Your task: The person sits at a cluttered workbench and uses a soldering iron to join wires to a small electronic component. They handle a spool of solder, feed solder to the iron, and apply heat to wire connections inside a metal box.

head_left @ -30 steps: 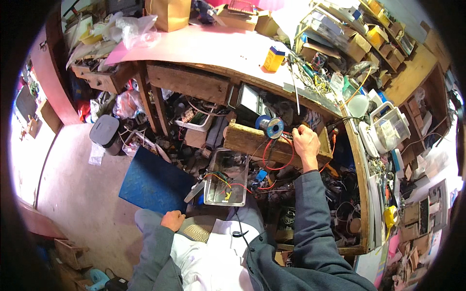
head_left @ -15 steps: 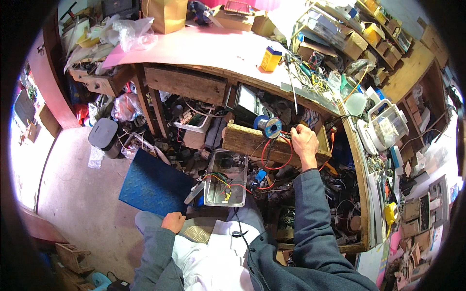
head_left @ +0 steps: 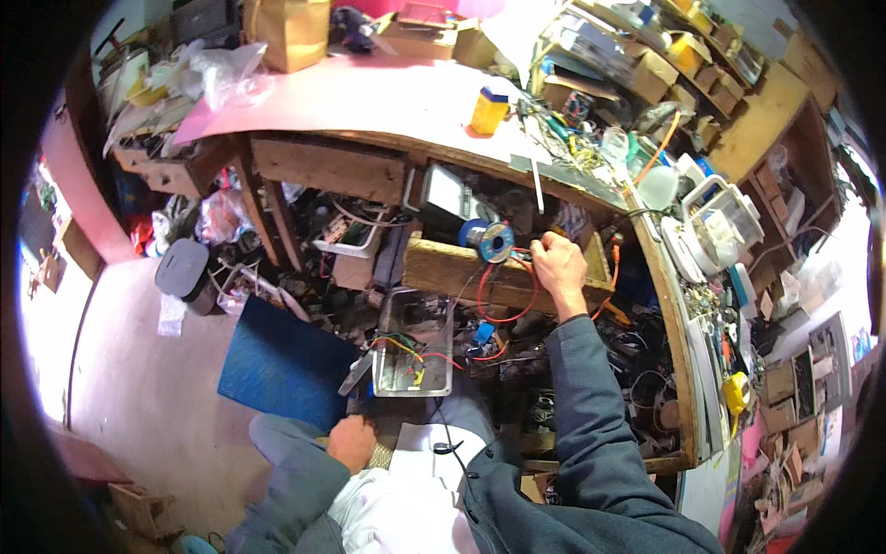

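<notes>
My right hand (head_left: 558, 270) is at an open wooden drawer (head_left: 434, 265), fingers curled and closed by thin red and black wires (head_left: 506, 318); what they pinch is hidden. A spool (head_left: 494, 242) with a blue rim sits on the drawer just left of the hand. Below, a clear-topped metal box (head_left: 386, 386) rests at my legs with yellow, green and red wires (head_left: 411, 351) in it and a small blue part (head_left: 484, 334) beside it. My left hand (head_left: 351, 445) is low at my left leg, loosely closed, its fingertips out of sight.
A cluttered bench (head_left: 351, 92) carries a yellow container (head_left: 489, 111), tools and bags. Loaded shelves (head_left: 701, 65) stand at right. Junk fills the space beneath. A blue mat (head_left: 277, 360) and a dark bin (head_left: 183, 277) lie left, on the concrete floor (head_left: 138, 369).
The view has tilted slightly, shifting the bench leftward. My left hand appears a little lower and further right. My right hand stays at the drawer beside the spool, fingers still curled.
</notes>
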`<state>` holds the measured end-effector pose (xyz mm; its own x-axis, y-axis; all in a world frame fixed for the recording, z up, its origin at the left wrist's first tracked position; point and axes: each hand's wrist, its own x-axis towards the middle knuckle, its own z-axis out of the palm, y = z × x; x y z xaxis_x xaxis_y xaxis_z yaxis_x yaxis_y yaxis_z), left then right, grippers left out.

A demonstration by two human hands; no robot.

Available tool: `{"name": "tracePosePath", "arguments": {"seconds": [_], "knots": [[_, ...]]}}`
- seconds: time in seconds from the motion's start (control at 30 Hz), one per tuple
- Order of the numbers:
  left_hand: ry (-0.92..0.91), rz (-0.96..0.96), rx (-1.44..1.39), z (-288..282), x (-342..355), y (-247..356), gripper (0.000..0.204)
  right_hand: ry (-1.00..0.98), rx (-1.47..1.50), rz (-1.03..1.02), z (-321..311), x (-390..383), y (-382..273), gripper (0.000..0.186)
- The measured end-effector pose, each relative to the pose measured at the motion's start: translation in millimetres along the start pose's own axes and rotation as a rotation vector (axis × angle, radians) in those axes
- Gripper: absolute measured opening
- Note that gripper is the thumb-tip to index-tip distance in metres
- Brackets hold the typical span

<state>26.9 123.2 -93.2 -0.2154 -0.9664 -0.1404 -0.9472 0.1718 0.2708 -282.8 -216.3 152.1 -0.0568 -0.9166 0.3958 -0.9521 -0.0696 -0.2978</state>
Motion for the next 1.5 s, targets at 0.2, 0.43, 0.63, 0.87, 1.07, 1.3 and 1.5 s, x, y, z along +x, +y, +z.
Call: {"name": "tracePosePath", "arguments": {"seconds": [0.2,0.43,0.63,0.87,1.07,1.3,1.5], "knots": [[0.367,0.203,-0.016,80,38,51,0.029,0.028,0.194,-0.003,2,2,-1,0.031],[0.518,0.079,-0.350,223,103,78,0.026,0.013,1.178,0.255,-5,23,8,0.024],[-0.026,-0.035,-0.115,201,105,78,0.025,-0.129,1.396,0.361,-9,44,33,0.022],[0.261,0.090,-0.204,200,101,79,0.020,-0.017,1.386,0.335,-60,173,72,0.019],[0.395,0.152,-0.223,195,90,80,0.014,0.048,1.246,0.357,-100,303,103,0.046],[0.357,0.158,-0.238,186,80,76,0.019,-0.001,1.597,0.487,-110,367,114,0.076],[0.336,0.138,-0.242,179,87,79,0.019,0.117,1.961,0.208,-116,386,121,0.073]]}}
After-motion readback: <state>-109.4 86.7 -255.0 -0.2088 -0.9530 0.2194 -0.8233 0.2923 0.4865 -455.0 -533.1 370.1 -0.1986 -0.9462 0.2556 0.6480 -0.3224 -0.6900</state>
